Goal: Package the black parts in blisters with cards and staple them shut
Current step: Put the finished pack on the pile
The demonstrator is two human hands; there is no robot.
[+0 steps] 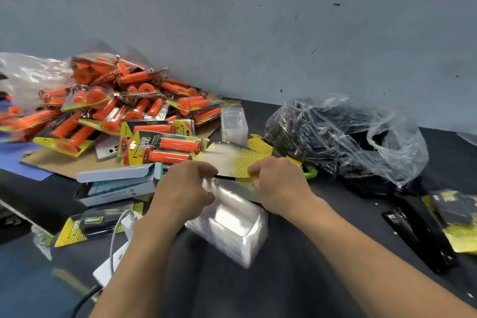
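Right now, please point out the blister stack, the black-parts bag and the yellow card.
blister stack point(232, 217): head view, top face
black-parts bag point(335, 137): head view, middle
yellow card point(250, 162): head view, dotted part

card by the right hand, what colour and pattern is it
The card is yellow with a fine dot pattern, seen best in the head view.

Both bare forearms reach forward from the lower edge and draw together, backs of the hands turned up. The left hand point(184, 188) curls its fingers round the edge of a clear blister point(228, 197). Close beside it, the right hand point(280, 183) pinches a yellow card point(247, 162) with bent fingers.
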